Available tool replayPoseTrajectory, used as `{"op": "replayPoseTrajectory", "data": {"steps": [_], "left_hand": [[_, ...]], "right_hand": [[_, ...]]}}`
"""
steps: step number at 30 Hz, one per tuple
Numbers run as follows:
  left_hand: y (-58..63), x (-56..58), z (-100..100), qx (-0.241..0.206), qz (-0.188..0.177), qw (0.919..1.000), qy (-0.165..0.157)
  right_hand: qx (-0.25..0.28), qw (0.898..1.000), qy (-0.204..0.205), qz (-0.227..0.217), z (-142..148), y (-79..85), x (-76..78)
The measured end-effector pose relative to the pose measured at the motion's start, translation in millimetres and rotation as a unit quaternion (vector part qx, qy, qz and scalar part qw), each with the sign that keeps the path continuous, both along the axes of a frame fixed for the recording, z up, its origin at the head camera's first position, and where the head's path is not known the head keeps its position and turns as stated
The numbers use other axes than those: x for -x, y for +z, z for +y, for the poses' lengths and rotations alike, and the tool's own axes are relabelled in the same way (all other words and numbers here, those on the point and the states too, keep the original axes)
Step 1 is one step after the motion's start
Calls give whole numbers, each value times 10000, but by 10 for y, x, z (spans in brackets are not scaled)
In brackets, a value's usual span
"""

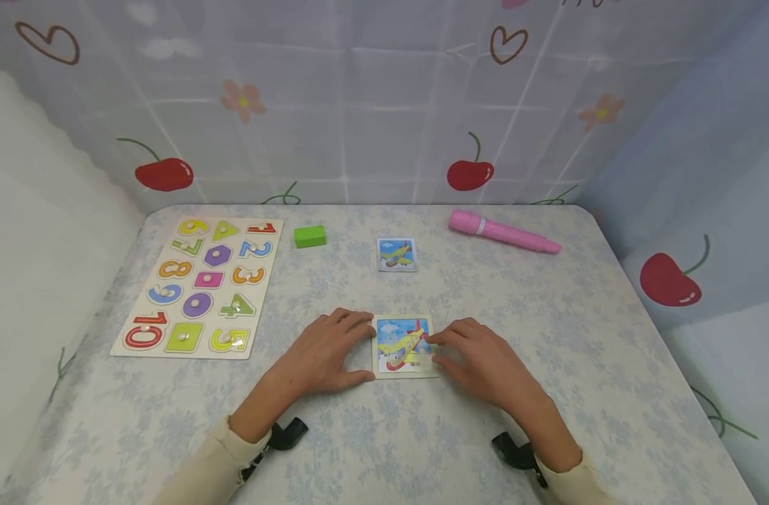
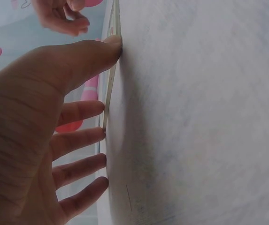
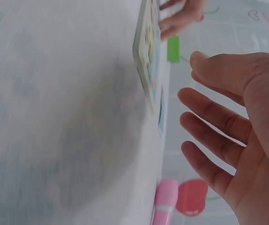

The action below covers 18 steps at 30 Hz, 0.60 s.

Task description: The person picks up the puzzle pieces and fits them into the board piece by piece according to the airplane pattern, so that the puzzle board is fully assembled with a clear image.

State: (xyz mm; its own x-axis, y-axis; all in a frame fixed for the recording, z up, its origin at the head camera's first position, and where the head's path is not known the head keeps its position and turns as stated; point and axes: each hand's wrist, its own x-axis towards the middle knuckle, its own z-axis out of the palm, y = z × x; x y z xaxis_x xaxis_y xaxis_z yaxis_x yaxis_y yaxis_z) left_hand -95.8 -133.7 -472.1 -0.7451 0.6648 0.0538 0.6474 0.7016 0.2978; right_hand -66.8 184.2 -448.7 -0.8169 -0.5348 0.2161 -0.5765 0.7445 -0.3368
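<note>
A small square jigsaw puzzle [image 1: 400,345] with a yellow and red aeroplane on blue lies in a pale frame between the two hands. My left hand [image 1: 324,354] rests along its left side, fingers spread. In the left wrist view the thumb [image 2: 108,52] touches the edge of the puzzle board [image 2: 110,82]. At the right side is my right hand [image 1: 485,361], its index finger and thumb by the frame. The right wrist view shows its fingers [image 3: 214,108] loosely bent, holding nothing, raised from the table. Beyond the puzzle lies a small aeroplane picture card [image 1: 397,254].
To the left lies a number and shape peg board [image 1: 267,280]. A green block [image 1: 310,236] sits near its upper right corner. At the back right is a pink marker-shaped stick [image 1: 504,233]. A printed curtain [image 1: 359,105] hangs behind the table.
</note>
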Motion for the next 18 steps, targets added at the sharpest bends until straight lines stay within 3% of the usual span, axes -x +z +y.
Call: {"op": "replayPoseTrajectory", "data": {"steps": [11,18], "left_hand": [[-1,-12,6,-26,17,10000,23],[4,-15,2,-83,34,10000,-7]], "right_hand": [[-2,9983,-566,123,529,45,-160],[-76,9957,-896,-233,786,47,-280]]}}
